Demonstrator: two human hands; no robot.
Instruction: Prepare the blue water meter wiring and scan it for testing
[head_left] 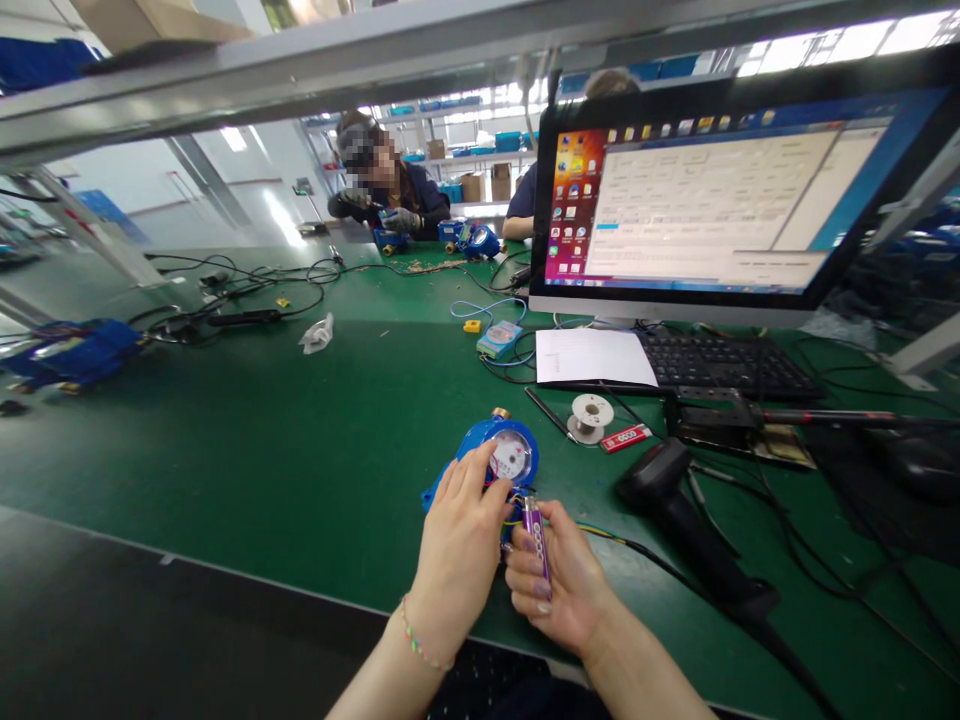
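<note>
A blue water meter [531, 447] with a round white dial lies on the green bench in front of me. My left hand [463, 525] rests over its near left side. Its fingers and thumb are closed around thin wires [517, 497] at the meter, and the fingertips partly cover them. Gripped upright in my right hand [566, 580] is a purple lighter [537, 548], its top close to those wires. A yellow-green and black cable [611, 536] runs off to the right from behind my right hand.
A black barcode scanner [675, 520] lies to the right. Beyond the meter are a solder spool [589, 418], a red box [627, 438], paper [592, 358], a keyboard [727, 364] and a monitor [720, 200]. More blue meters [75, 352] sit left. A co-worker [397, 190] works opposite.
</note>
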